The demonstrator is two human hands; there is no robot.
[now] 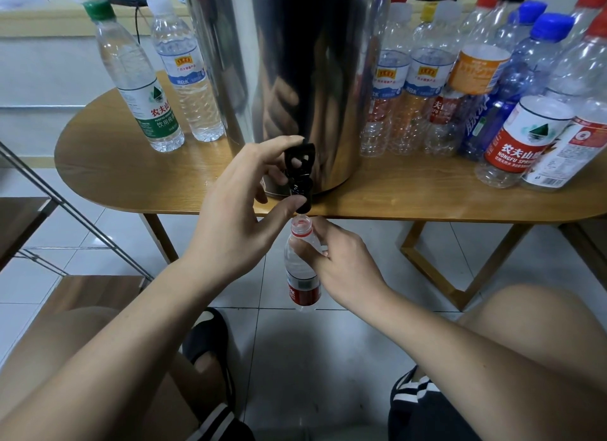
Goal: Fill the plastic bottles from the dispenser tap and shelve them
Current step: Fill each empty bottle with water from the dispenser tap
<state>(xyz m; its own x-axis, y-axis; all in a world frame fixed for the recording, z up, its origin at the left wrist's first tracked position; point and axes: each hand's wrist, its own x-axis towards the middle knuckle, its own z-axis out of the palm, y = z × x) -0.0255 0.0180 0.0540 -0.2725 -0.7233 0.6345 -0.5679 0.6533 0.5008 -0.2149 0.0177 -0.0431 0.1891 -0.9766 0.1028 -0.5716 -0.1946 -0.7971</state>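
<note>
- Centre of the frame: the left hand [236, 204] pinches the black plastic tap [300, 174] of the tall shiny steel dispenser [289, 62], with 1 finger on top of the lever and the thumb under the spout.
- Just below, the right hand [341, 263] grasps the clear plastic bottle with a red label [302, 276] around its shoulder. Its open mouth sits right under the spout, below the edge of the oval wooden table [410, 190].
- Whether water is flowing, and how full the bottle is, cannot be told.
- Likely risk: the mouth is narrow, so a small sideways drift would send water onto the pale tiled floor [312, 358] and the black sandal [207, 338] beneath.
- Likely risk: the bottle hangs unsupported, and as it grows heavier its thin wall may buckle or slip in the grip.
- Likely risk: a late release of the lever would overflow it.
- Right of the frame: the crowd of empty capped bottles [476, 79] stands close to the dispenser, so a stray knock could topple several.
</note>
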